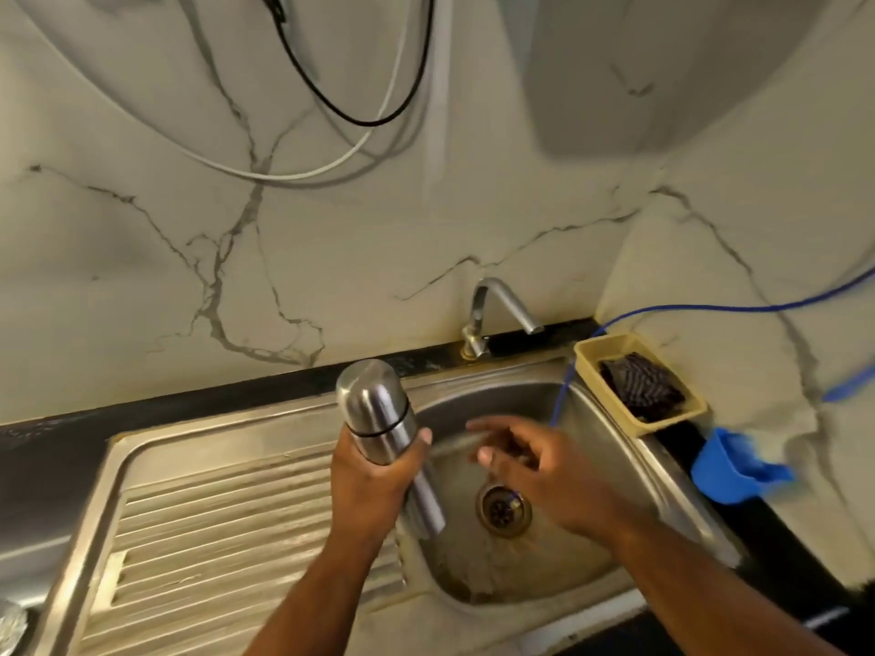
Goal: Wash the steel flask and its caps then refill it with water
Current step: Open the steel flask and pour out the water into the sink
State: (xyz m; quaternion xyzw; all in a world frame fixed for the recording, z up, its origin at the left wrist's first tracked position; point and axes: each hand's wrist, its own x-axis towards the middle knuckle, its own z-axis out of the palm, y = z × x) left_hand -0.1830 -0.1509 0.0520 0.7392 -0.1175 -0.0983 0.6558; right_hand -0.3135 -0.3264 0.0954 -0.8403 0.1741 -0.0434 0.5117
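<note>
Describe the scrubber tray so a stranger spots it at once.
Start at the steel sink. At its back right corner, right of the tap, sits a beige rectangular tray holding a dark scrubber. The blue scoop beside it is brighter and rounded.

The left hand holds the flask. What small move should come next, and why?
Probably the right hand should grip the cap and unscrew it: the left hand holds the flask with its cap on, and the right hand is free above the sink.

The drainboard (227, 527) lies open left; flask (379, 414), tap (502, 300) and, seemingly, a blue hose (566, 385) crowd the sink basin (558, 575) rim.
</note>
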